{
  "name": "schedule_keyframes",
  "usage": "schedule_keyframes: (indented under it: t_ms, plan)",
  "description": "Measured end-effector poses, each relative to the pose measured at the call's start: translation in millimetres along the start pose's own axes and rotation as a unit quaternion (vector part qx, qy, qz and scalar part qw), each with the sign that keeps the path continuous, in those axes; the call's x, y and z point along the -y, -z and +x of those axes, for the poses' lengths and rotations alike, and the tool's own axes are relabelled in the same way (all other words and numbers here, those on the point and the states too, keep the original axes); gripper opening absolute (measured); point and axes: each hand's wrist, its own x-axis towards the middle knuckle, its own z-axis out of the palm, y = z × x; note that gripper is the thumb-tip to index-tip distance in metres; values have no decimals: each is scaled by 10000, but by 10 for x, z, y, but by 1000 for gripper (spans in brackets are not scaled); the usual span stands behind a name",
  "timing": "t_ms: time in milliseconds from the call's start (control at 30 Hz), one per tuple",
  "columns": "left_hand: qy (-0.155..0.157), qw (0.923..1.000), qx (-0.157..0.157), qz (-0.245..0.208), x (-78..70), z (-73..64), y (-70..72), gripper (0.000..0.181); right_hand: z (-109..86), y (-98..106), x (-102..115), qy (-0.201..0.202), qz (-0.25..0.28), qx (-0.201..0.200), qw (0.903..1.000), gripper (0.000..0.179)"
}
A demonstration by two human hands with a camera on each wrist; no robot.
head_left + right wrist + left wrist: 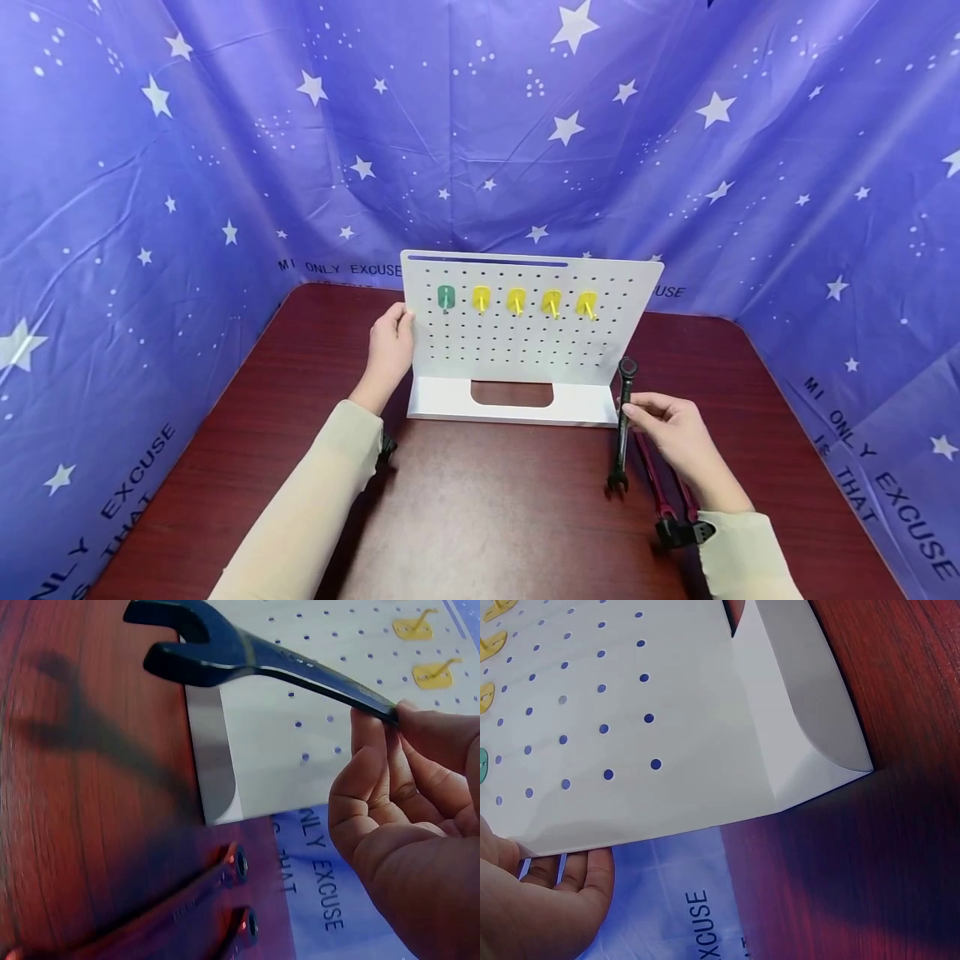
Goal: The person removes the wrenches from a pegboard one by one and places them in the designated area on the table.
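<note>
A white pegboard stand stands upright on the table. My left hand grips its left edge, with the fingertips behind the board in the left wrist view. On the board's upper part sit a green hook and several yellow hooks in a row, with nothing hanging on them. Between thumb and fingers, my right hand pinches a black combination wrench by its shaft, beside the board's right end. Its open end points down, and the right wrist view shows that end above the table.
Two red wrenches lie on the table below my right hand, partly hidden by the wrist in the head view. The dark red wooden table is surrounded by a blue curtain with white stars.
</note>
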Motion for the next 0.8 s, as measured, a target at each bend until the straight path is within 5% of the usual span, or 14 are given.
schedule_keyframes:
  t_ms: [533, 800]
  plan:
    - [78, 10000, 44, -25, 1, 7, -2, 17, -74, 247, -111, -81, 22, -189, 9998, 30]
    - [62, 10000, 43, -30, -7, 1, -2, 17, -143, 408, -121, -275, -626, -221, 9974, 32]
